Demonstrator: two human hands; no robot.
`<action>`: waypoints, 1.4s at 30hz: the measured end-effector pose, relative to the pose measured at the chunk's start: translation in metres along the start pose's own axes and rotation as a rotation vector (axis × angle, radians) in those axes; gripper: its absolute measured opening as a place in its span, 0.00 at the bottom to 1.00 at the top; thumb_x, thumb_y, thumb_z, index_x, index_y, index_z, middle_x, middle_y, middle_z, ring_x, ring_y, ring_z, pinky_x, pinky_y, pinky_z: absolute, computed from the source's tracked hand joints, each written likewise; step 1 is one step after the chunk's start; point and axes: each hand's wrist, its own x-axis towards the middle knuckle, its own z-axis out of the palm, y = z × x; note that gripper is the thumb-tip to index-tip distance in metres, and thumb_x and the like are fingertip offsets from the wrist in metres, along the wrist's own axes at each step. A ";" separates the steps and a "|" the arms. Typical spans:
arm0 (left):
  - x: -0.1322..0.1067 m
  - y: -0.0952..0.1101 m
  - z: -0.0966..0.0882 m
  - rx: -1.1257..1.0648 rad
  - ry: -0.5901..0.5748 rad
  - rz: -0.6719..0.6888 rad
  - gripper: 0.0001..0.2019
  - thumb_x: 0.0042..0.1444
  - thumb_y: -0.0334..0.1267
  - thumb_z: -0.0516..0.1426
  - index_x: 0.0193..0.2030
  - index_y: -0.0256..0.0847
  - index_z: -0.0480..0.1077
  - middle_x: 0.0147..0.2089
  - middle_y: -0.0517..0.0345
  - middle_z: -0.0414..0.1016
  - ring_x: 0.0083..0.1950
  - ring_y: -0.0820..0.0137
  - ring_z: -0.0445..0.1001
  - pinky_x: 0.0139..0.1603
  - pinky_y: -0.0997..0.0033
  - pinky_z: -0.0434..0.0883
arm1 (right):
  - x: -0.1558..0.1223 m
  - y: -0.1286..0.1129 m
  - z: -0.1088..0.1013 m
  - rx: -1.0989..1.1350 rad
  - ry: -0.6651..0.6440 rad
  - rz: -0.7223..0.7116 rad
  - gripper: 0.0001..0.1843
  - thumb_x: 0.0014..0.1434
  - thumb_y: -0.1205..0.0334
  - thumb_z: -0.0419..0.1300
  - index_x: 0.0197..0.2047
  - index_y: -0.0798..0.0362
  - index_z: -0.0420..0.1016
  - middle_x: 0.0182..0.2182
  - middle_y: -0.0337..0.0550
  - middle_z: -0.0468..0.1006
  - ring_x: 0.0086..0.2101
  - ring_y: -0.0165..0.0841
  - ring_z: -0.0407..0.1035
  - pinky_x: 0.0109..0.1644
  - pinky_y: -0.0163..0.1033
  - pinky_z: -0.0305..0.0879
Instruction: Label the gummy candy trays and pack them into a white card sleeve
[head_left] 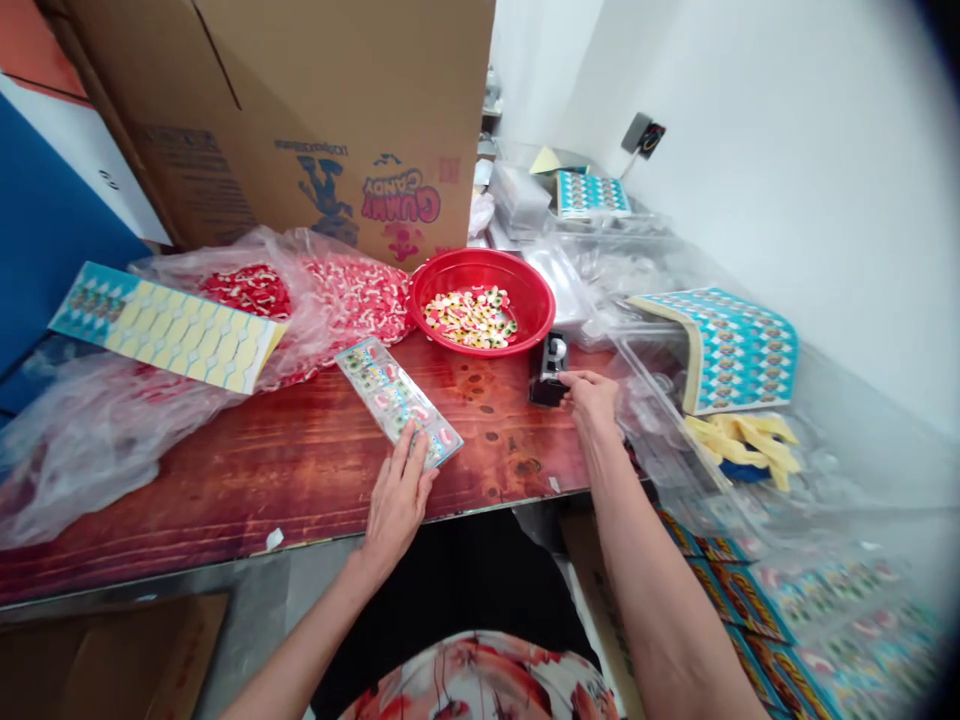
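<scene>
My left hand point(397, 500) lies flat with fingers stretched out on the near end of a long candy tray point(396, 398) filled with gummies, resting on the red-brown table point(300, 470). My right hand point(592, 398) has its fingers closed on a small black device point(549, 370) that stands beside a red bowl point(517, 275) of mixed gummy candies point(471, 318).
A large "Gummy Candy" cardboard box point(300, 110) stands at the back. Clear plastic bags of red-white gummies point(330, 295) lie left of the bowl, a sticker sheet point(165, 328) on top. At right are a stack of printed sheets point(739, 345), yellow backing scraps point(742, 440) and packed trays point(787, 620).
</scene>
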 end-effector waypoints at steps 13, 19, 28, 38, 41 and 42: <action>0.008 0.005 0.000 0.057 -0.027 0.009 0.23 0.70 0.38 0.50 0.71 0.42 0.61 0.73 0.43 0.61 0.61 0.58 0.76 0.53 0.64 0.79 | -0.051 0.040 0.003 0.486 0.002 -0.001 0.14 0.44 0.59 0.67 0.23 0.52 0.63 0.23 0.28 0.65 0.28 0.23 0.64 0.45 0.42 0.80; 0.008 0.003 0.001 0.015 -0.036 -0.005 0.23 0.70 0.38 0.50 0.70 0.41 0.62 0.73 0.40 0.60 0.62 0.57 0.76 0.52 0.63 0.79 | -0.052 0.056 0.003 0.521 -0.115 0.132 0.16 0.46 0.55 0.72 0.30 0.51 0.69 0.21 0.29 0.69 0.21 0.24 0.64 0.28 0.35 0.75; 0.017 0.026 -0.001 0.011 0.024 -0.189 0.21 0.64 0.41 0.59 0.63 0.43 0.68 0.70 0.47 0.66 0.62 0.58 0.75 0.41 0.69 0.80 | -0.042 0.053 0.004 0.548 -0.159 0.186 0.15 0.46 0.61 0.72 0.27 0.52 0.68 0.18 0.29 0.69 0.18 0.22 0.60 0.19 0.27 0.60; 0.015 0.026 0.005 0.062 -0.007 -0.180 0.19 0.66 0.40 0.56 0.62 0.42 0.68 0.71 0.43 0.63 0.59 0.55 0.77 0.44 0.62 0.81 | -0.050 0.048 0.003 0.497 -0.232 0.241 0.15 0.47 0.66 0.69 0.23 0.52 0.64 0.14 0.30 0.66 0.14 0.20 0.53 0.14 0.25 0.48; 0.015 0.026 0.004 0.044 0.005 -0.163 0.19 0.66 0.41 0.56 0.62 0.42 0.68 0.71 0.43 0.63 0.61 0.55 0.76 0.44 0.62 0.81 | -0.075 0.043 0.001 0.513 -0.353 0.228 0.15 0.47 0.62 0.71 0.24 0.52 0.66 0.17 0.31 0.68 0.15 0.20 0.52 0.14 0.25 0.48; 0.015 0.027 0.004 0.039 0.009 -0.161 0.19 0.65 0.41 0.56 0.62 0.43 0.68 0.71 0.44 0.63 0.61 0.56 0.75 0.44 0.63 0.81 | -0.086 0.040 -0.001 0.519 -0.405 0.228 0.15 0.46 0.60 0.72 0.25 0.53 0.68 0.18 0.31 0.69 0.15 0.20 0.53 0.15 0.26 0.48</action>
